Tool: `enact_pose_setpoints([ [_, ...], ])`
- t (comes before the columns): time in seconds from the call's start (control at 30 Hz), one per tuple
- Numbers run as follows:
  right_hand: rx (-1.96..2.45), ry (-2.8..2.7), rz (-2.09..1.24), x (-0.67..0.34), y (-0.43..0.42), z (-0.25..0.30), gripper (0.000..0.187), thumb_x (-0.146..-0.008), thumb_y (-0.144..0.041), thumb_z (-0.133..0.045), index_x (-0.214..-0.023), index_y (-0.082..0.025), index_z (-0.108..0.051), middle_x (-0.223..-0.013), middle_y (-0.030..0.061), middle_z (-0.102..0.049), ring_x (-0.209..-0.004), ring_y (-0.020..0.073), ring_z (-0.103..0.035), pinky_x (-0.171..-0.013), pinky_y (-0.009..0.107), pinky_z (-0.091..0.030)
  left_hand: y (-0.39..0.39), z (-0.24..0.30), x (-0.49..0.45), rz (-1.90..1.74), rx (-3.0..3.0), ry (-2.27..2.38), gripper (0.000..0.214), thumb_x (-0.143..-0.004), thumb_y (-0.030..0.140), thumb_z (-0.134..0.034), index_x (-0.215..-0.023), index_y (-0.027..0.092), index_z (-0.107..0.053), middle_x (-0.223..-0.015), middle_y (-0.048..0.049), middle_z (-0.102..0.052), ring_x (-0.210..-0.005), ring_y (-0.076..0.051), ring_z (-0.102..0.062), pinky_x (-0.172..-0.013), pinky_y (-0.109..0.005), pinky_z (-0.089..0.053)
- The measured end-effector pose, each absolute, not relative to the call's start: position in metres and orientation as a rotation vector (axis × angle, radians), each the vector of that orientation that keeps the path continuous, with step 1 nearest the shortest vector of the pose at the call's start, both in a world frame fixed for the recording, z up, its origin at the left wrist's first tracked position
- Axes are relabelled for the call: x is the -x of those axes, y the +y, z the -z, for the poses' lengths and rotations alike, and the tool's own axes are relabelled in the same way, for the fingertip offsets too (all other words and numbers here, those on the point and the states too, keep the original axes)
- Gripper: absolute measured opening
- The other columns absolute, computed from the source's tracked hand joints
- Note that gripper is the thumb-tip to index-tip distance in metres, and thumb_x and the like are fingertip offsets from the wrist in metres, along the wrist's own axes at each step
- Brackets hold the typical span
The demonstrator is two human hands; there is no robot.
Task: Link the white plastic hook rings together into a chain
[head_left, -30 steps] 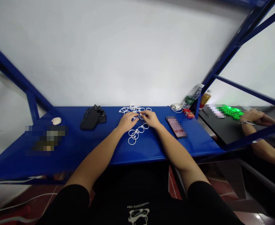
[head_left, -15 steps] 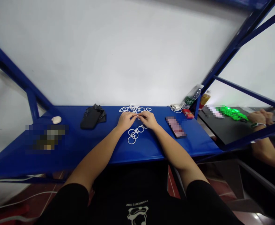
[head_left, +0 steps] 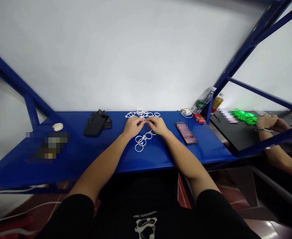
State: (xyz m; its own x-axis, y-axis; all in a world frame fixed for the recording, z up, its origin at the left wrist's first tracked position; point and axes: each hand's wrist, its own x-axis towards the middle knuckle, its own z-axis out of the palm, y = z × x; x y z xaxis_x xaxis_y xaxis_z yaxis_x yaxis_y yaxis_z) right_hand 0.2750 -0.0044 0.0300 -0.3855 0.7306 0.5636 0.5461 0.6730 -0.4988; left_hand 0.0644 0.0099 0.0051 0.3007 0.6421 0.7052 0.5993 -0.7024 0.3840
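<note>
My left hand [head_left: 134, 127] and my right hand [head_left: 157, 125] meet over the middle of the blue table, thumbs and index fingers pinched almost tip to tip. A small bit of a white ring shows between the fingertips; the rest of it is hidden by the hands. Just behind them lies a loose pile of white rings [head_left: 141, 112], each thin and round with a small knob. In front, several linked white rings [head_left: 139, 147] form a chain that runs up toward my right hand and passes out of sight under it.
On the blue table [head_left: 150, 162] lie a black phone-shaped object [head_left: 94, 125] on dark plastic, a white rounded case [head_left: 58, 126], a phone [head_left: 186, 132], a coiled white cable [head_left: 186, 113], a red box [head_left: 199, 118] and a bottle [head_left: 203, 101]. At right, another person's hands [head_left: 270, 122] work beside green glowing pieces [head_left: 246, 117].
My fingertips have shifted slightly apart, still pinching at the same spot. The whole view has drifted a little. The other person's hands have moved left toward the green pieces.
</note>
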Motion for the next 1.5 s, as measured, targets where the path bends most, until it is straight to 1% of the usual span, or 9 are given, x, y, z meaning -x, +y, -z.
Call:
enact_pose_setpoints([
  [0.17,0.955,-2.229,-0.265,-0.277,-0.013,-0.043,0.021,-0.1,-0.03,-0.066,-0.11,-0.023,-0.082,-0.092,0.0031,-0.081,-0.08,0.0168,-0.071,-0.077,0.027,-0.051,0.011,-0.007,-0.059,-1.334,-2.39,1.285,0.026,-0.104,0.032,-0.057,-0.091,0.022,-0.077,-0.09,-0.0052,-0.077,-0.089,-0.021,-0.071,-0.086,-0.034,-0.053],
  [0.33,1.176,-2.115,-0.202,-0.289,-0.003,-0.039,0.023,-0.103,-0.03,-0.062,-0.112,-0.023,-0.082,-0.102,0.005,-0.083,-0.086,0.0186,-0.073,-0.079,0.028,-0.051,0.008,-0.005,-0.063,-1.013,-2.403,1.235,0.021,-0.101,0.033,-0.062,-0.093,0.024,-0.079,-0.085,-0.0021,-0.076,-0.078,-0.019,-0.068,-0.075,-0.031,-0.051],
  [0.43,1.333,-2.093,-0.206,-0.302,0.012,-0.027,0.024,-0.102,-0.026,-0.062,-0.116,-0.022,-0.081,-0.108,0.0068,-0.082,-0.091,0.0204,-0.074,-0.082,0.03,-0.054,0.004,-0.005,-0.068,-0.806,-2.444,1.172,0.016,-0.099,0.033,-0.067,-0.096,0.026,-0.082,-0.089,-0.0016,-0.078,-0.081,-0.02,-0.07,-0.077,-0.031,-0.052],
  [0.53,1.439,-2.107,-0.215,-0.314,0.024,-0.016,0.026,-0.098,-0.016,-0.063,-0.118,-0.021,-0.08,-0.116,0.0085,-0.081,-0.102,0.0224,-0.075,-0.093,0.033,-0.056,0.001,-0.004,-0.071,-0.747,-2.47,1.118,0.015,-0.098,0.033,-0.069,-0.101,0.026,-0.082,-0.095,-0.002,-0.081,-0.086,-0.021,-0.072,-0.081,-0.033,-0.055],
  [0.63,1.437,-2.156,-0.244,-0.317,0.03,-0.009,0.042,-0.09,-0.001,-0.059,-0.12,-0.021,-0.08,-0.122,0.0071,-0.08,-0.112,0.0221,-0.074,-0.102,0.033,-0.055,0.001,-0.003,-0.072,-0.748,-2.471,1.095,0.015,-0.097,0.034,-0.07,-0.104,0.026,-0.082,-0.098,-0.0018,-0.082,-0.09,-0.021,-0.074,-0.083,-0.034,-0.056],
  [0.73,1.39,-2.226,-0.287,-0.314,0.03,-0.005,0.05,-0.084,0.005,-0.059,-0.12,-0.024,-0.08,-0.125,0.0052,-0.08,-0.116,0.0214,-0.073,-0.105,0.033,-0.055,0.001,-0.002,-0.073,-0.755,-2.456,1.081,0.016,-0.097,0.034,-0.07,-0.104,0.027,-0.082,-0.098,-0.0014,-0.083,-0.092,-0.022,-0.076,-0.083,-0.034,-0.057],
  [0.97,1.271,-2.319,-0.33,-0.3,0.024,-0.006,0.036,-0.088,-0.003,-0.067,-0.116,-0.021,-0.081,-0.103,0.0055,-0.079,-0.094,0.0185,-0.072,-0.088,0.029,-0.055,0.001,-0.003,-0.072,-0.81,-2.42,1.198,0.014,-0.097,0.032,-0.072,-0.106,0.029,-0.082,-0.101,-0.0002,-0.083,-0.092,-0.023,-0.077,-0.082,-0.034,-0.057],
  [1.13,1.088,-2.171,-0.349,-0.289,0.017,-0.012,0.024,-0.098,-0.013,-0.066,-0.115,-0.021,-0.08,-0.105,0.0073,-0.079,-0.092,0.0179,-0.07,-0.087,0.03,-0.053,0.009,0.002,-0.068,-0.97,-2.342,1.31,0.023,-0.094,0.03,-0.076,-0.117,0.026,-0.08,-0.104,-0.0032,-0.083,-0.083,-0.021,-0.075,-0.08,-0.034,-0.058],
  [1.5,1.062,-2.215,-0.26,-0.278,0.005,-0.016,0.016,-0.103,-0.02,-0.06,-0.108,-0.021,-0.076,-0.102,0.0074,-0.078,-0.092,0.0194,-0.069,-0.083,0.029,-0.051,0.005,-0.004,-0.066,-1.016,-2.49,1.257,0.024,-0.106,0.037,-0.059,-0.102,0.024,-0.079,-0.096,-0.0054,-0.08,-0.089,-0.022,-0.073,-0.081,-0.033,-0.054],
])
